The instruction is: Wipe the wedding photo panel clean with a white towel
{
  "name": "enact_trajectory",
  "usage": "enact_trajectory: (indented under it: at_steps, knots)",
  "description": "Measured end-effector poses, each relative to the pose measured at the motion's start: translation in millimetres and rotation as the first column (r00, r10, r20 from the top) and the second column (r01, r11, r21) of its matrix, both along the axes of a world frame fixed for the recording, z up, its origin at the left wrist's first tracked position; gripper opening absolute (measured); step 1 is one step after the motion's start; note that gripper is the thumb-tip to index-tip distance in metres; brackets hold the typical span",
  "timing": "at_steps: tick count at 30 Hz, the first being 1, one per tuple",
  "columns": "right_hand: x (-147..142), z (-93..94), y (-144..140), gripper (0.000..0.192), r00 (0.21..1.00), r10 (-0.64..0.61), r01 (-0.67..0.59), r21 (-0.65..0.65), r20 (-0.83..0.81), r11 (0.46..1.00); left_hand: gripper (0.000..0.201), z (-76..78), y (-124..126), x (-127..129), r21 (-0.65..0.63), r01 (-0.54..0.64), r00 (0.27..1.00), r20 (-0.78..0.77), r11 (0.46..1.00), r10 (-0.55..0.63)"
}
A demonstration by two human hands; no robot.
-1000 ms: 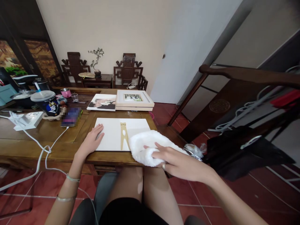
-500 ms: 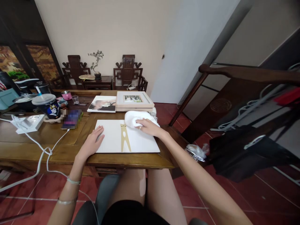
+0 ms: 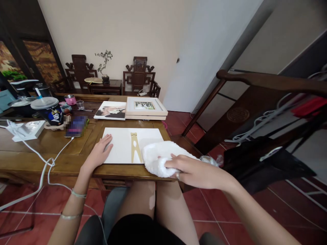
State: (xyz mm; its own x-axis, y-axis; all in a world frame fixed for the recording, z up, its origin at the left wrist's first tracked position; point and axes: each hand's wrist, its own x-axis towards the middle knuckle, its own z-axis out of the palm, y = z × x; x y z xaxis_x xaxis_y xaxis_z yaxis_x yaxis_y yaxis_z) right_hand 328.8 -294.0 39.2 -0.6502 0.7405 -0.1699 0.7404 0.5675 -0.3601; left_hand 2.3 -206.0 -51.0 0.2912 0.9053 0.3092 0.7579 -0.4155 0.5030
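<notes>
A white board (image 3: 117, 146) with a tan, long-legged animal figure (image 3: 134, 146) on it lies flat near the front edge of the wooden table (image 3: 79, 151). My left hand (image 3: 101, 149) rests with fingers stretched out on the board's left edge. In my right hand (image 3: 189, 168) is a fluffy white cloth (image 3: 159, 153), bunched under the fingers. The cloth covers the board's front right corner and hangs a little over the table edge.
Behind the board lie a picture panel (image 3: 109, 110) and stacked frames (image 3: 146, 115). To the left are a phone (image 3: 76, 126), a lidded cup (image 3: 52, 112), a power strip (image 3: 29, 130) and loose white cables. A wooden chair (image 3: 230, 112) stands on the right.
My right hand has drawn the cloth from the board's far right part toward me and to the right, onto its front right corner. The left hand stays on the board.
</notes>
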Motion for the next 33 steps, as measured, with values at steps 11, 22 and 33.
enact_trajectory:
  at_steps: [11,22,33]
  knots:
    - [-39.4,-43.0,113.8,0.02,0.949,-0.177,0.223,0.16,-0.26,0.961,0.05,2.3,-1.7,0.5,-0.009,-0.003,1.0,-0.006,1.0,0.003]
    - [-63.9,-44.7,26.1,0.038,0.981,-0.022,0.064,0.215,-0.192,0.975,0.051,-0.5,0.3,0.6,-0.002,0.001,1.0,-0.007,1.0,-0.001]
    - [-55.1,-25.1,26.9,0.032,0.986,0.044,-0.026,0.116,-0.158,0.993,0.053,0.4,-0.9,1.3,-0.014,-0.002,1.0,0.012,1.0,0.002]
